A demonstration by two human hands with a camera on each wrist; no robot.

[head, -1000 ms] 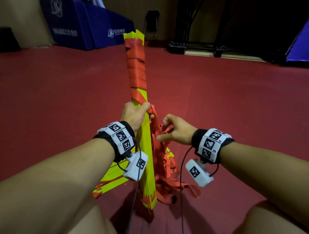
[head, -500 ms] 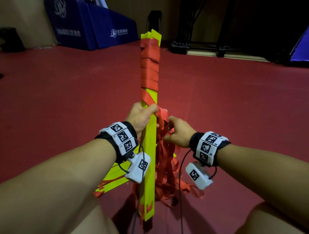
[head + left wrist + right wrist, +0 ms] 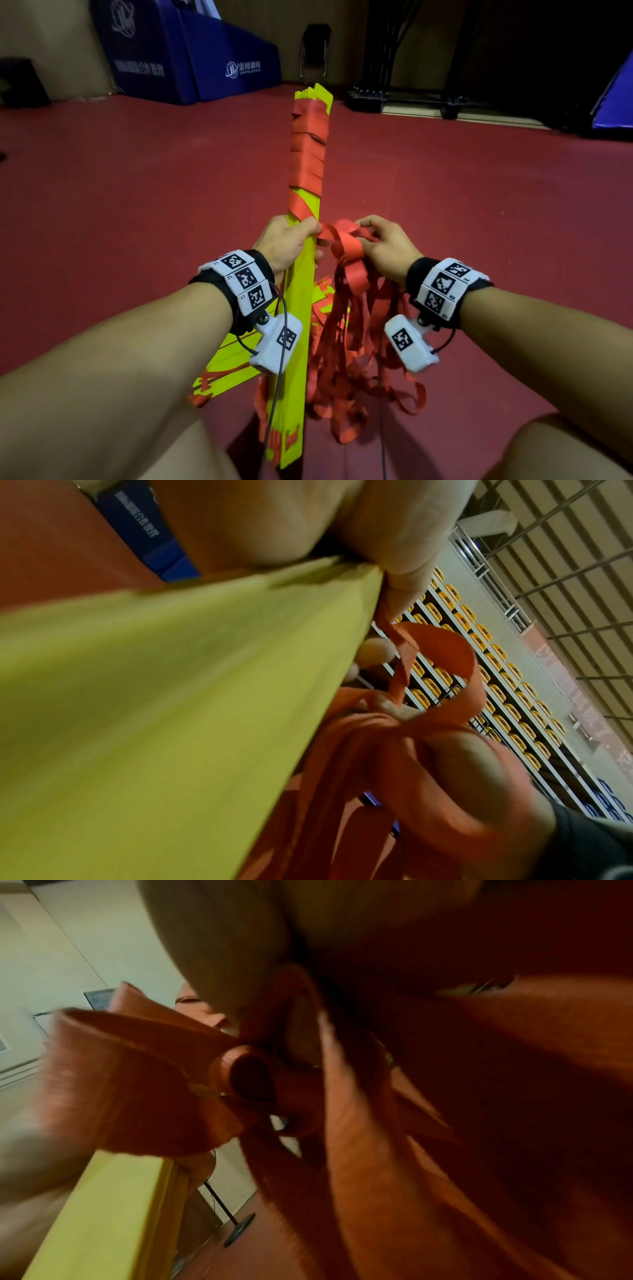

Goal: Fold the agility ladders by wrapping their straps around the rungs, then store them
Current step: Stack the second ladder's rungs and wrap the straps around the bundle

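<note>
You're on a wide dark-red sports floor, blue padded mats against the far wall beyond your fingertips, a dark folding chair and a black wheeled frame beside them. The left wrist view catches rows of yellow stadium seats past your thumb. Your bundle of yellow rungs stands upright, its upper part above your fingers bound in red strap. Your left hand is curled tight round the rungs, just under the wrapping. Just to its right, your right hand has fingers hooked into a bunch of loose red straps, the rest dangling below your wrists to the floor.
</note>
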